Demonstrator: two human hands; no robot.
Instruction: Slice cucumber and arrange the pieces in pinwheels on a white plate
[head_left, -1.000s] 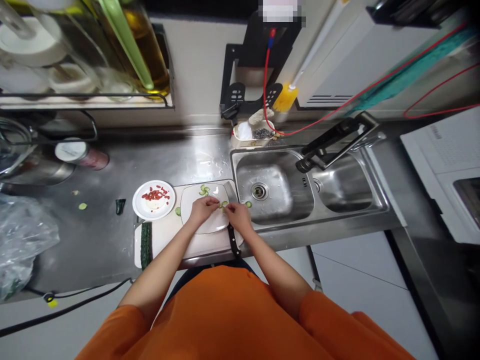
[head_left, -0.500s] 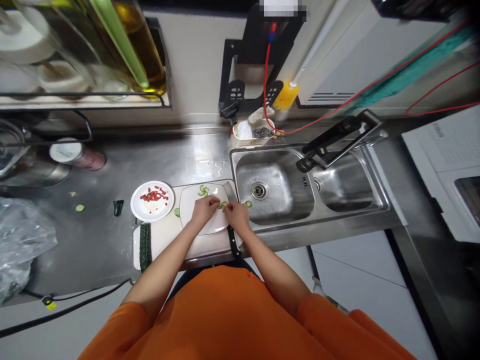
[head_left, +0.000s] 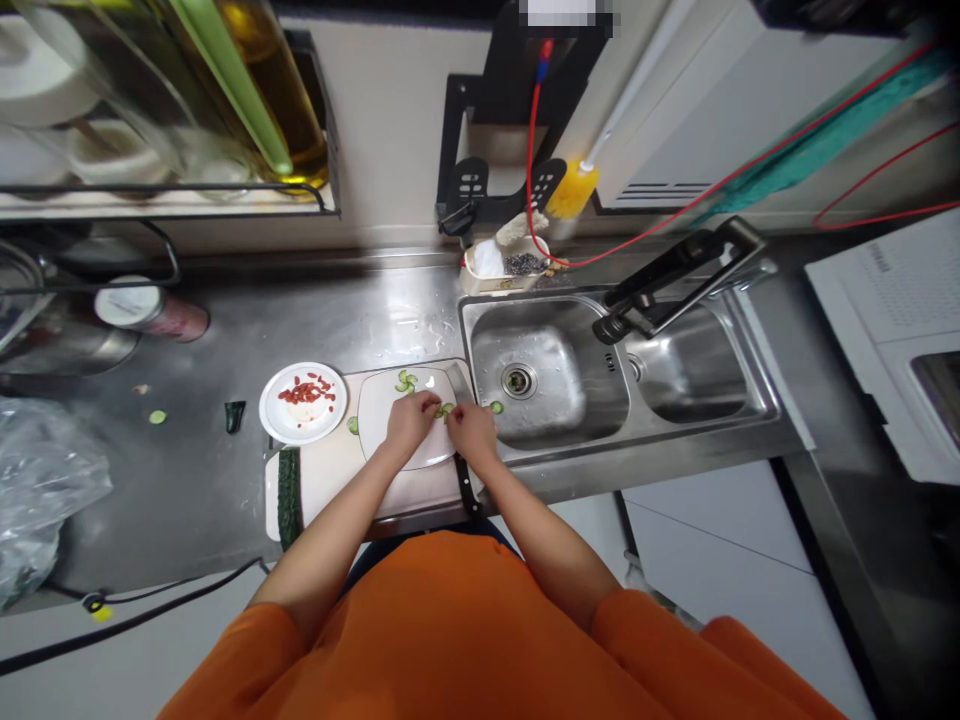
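Over the white squarish plate (head_left: 375,425), my left hand (head_left: 411,420) and my right hand (head_left: 473,433) are close together, fingers pinched at small green cucumber slices (head_left: 445,411). The fingertips partly hide these slices. A fanned group of cucumber slices (head_left: 406,381) lies near the plate's far edge. One more slice sits just left of the plate on the white cutting board (head_left: 330,490). A length of dark green cucumber (head_left: 289,495) rests at the board's left end. Beside my right wrist is a black-handled knife (head_left: 467,487), its blade mostly hidden.
A round white plate (head_left: 271,405) of red berries overlaps the board's far left corner. On the steel counter lie a cucumber end (head_left: 235,416) and a clear plastic bag (head_left: 52,490). The double sink (head_left: 551,365) with its black faucet (head_left: 660,285) is to the right.
Both hands stay over the plate with only slight finger movement at the cucumber slices. The view has shifted a little; the other things keep their places.
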